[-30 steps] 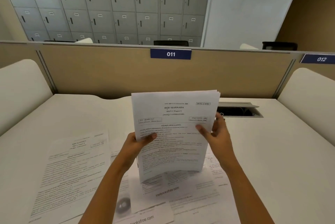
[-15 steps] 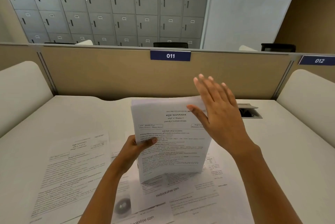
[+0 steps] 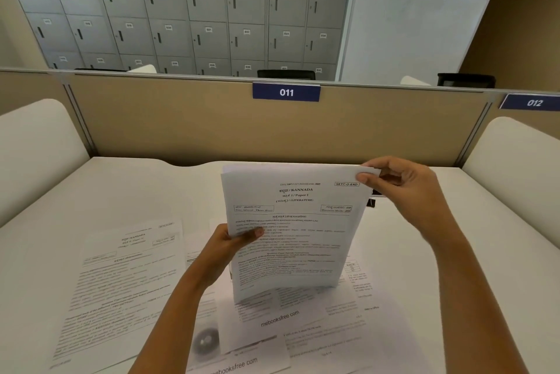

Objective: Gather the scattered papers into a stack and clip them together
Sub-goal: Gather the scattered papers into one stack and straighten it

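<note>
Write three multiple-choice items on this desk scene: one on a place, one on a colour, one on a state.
1. Where does the right hand pinch the held stack?
A. bottom edge
B. top right corner
C. left edge

2. What colour is the 011 sign?
A. red
B. green
C. blue

3. How is the held stack?
A. upright
B. lying flat
C. folded in half

Answers: 1 B, the hand closes on that corner. 2 C, white digits sit on a blue plate. 3 A, the left hand grips its left edge and it stands up over the loose sheets.
</note>
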